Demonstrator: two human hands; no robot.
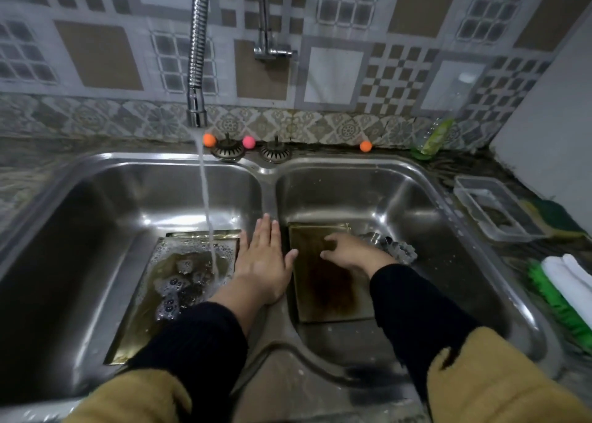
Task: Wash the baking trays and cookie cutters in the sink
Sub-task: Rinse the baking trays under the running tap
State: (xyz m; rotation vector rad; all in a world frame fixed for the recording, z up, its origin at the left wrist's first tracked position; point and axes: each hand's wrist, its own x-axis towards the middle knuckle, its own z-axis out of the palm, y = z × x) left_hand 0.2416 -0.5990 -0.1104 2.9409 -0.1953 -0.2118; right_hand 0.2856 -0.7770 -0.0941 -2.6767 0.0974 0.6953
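Observation:
A double steel sink [269, 185] fills the view. In the left basin lies a gold baking tray [153, 297] with foamy water in it, and the tap's stream falls onto it. A second, stained baking tray [323, 291] lies in the right basin. Metal cookie cutters [397, 249] sit beside that tray, to its right. My left hand [266, 262] is over the divider between the basins, fingers straight. My right hand [349, 251] hovers over the top of the right tray with fingers loosely spread, holding nothing.
The flexible tap [197, 70] runs water above the left basin. Two strainer plugs [227, 150] and small coloured balls sit on the back ledge. A clear plastic box [493, 211], a green soap bottle [432, 140], a green brush [557, 304] and white cloth [567, 278] are on the right counter.

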